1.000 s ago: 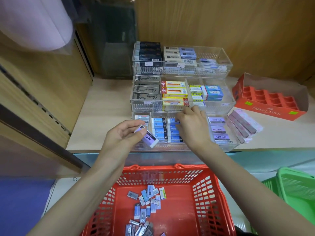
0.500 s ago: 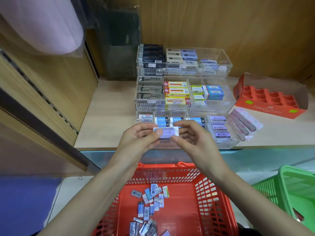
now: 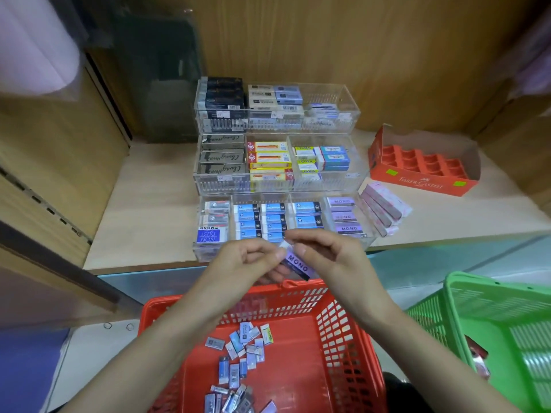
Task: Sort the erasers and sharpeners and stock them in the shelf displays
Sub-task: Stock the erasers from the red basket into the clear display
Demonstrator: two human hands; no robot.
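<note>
Both hands hold one purple MONO eraser [image 3: 295, 263] just in front of the shelf edge, above the red basket [image 3: 351, 341]. My left hand [image 3: 244, 263] pinches its upper end and my right hand [image 3: 331, 257] grips it from the right. The eraser lies tilted, its far end up. Behind the hands stands a three-tier clear acrylic display [image 3: 205, 254] with boxed erasers in compartments. Its front row holds blue erasers [image 3: 247, 217] and purple MONO erasers [image 3: 343, 217]. Several loose erasers [image 3: 244, 350] lie on the basket floor.
A red Faber-Castell tray [image 3: 423, 183] stands at the back right of the wooden shelf [image 3: 149, 219]. Pink-wrapped boxes [image 3: 381, 210] lean beside the display. A green basket [image 3: 507, 329] sits at lower right. Wooden walls close in on the left and the back.
The right hand left the front row and joined the left hand on the purple eraser. Both hands drew back toward the basket, and the eraser turned from level to tilted.
</note>
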